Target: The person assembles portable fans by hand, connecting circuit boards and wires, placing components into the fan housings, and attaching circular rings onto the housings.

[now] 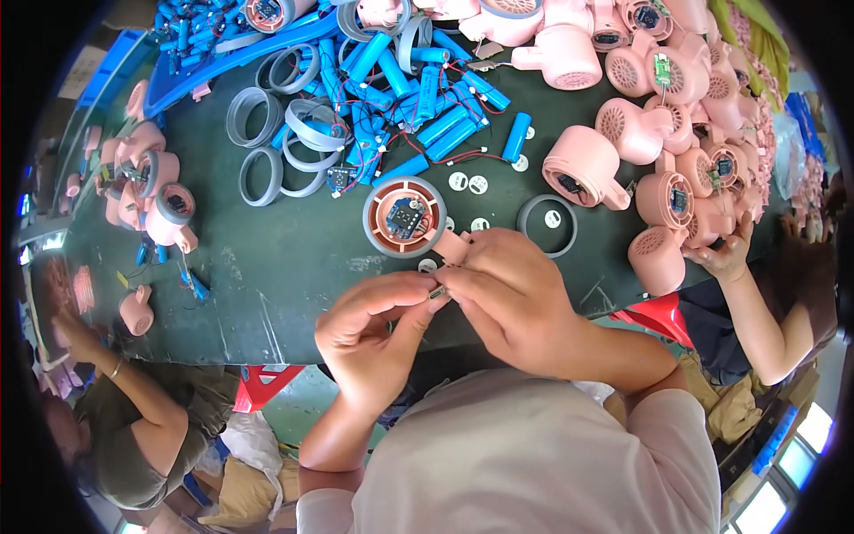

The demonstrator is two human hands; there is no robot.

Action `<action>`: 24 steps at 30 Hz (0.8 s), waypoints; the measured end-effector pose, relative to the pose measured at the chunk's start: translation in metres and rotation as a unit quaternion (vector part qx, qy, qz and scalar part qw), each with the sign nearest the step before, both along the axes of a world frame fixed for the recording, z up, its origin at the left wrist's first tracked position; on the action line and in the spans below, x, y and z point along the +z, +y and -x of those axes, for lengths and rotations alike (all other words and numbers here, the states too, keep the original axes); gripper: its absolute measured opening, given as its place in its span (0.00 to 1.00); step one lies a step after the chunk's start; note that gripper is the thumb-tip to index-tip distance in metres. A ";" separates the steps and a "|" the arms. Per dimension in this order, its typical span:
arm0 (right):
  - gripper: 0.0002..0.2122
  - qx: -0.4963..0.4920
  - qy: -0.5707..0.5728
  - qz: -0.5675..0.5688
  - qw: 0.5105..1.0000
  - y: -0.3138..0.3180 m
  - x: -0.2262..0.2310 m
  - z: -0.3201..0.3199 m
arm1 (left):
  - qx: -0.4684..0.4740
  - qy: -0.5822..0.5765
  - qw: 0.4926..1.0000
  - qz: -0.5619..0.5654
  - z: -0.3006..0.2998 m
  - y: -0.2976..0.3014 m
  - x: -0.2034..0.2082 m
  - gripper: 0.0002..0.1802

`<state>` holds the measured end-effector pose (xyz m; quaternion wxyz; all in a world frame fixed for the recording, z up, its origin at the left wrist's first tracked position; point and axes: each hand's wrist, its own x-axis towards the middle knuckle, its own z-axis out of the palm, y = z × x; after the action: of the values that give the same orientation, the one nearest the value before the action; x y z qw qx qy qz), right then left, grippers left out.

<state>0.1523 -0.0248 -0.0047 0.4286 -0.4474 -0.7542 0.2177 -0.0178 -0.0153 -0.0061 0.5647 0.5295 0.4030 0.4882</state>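
Note:
A pink handheld fan housing (365, 216) with a grey ring round its head lies in front of me, its open side up. Inside it sits a dark circuit board (405, 217) with wires. The handle (453, 246) points toward my right hand (520, 289), whose fingers are curled closed over the handle's end. Close beside it, my left hand (378, 329) pinches a small, light-coloured part (436, 292) between thumb and fingertips; what kind of part it is I cannot make out. Both hands' fingertips nearly meet there, hiding the end of the handle.
Blue wired battery cells (447, 133) are heaped at the far middle, by loose grey rings (261, 176) and a blue tray (240, 67). Pink fan housings (654, 258) crowd the right. A loose ring (525, 231) and round white stickers (479, 184) lie nearby. Co-workers' arms (752, 307) reach in from both sides.

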 end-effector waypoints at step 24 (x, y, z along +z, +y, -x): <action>0.26 -0.168 -0.316 0.030 0.933 0.036 0.038 -0.106 | -0.046 0.500 0.790 -0.351 0.023 0.034 0.012 0.15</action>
<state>0.2579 0.0108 0.0334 0.1845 -0.6258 -0.7577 0.0124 -0.0409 0.0188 0.0058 0.0817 0.8795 0.4050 0.2363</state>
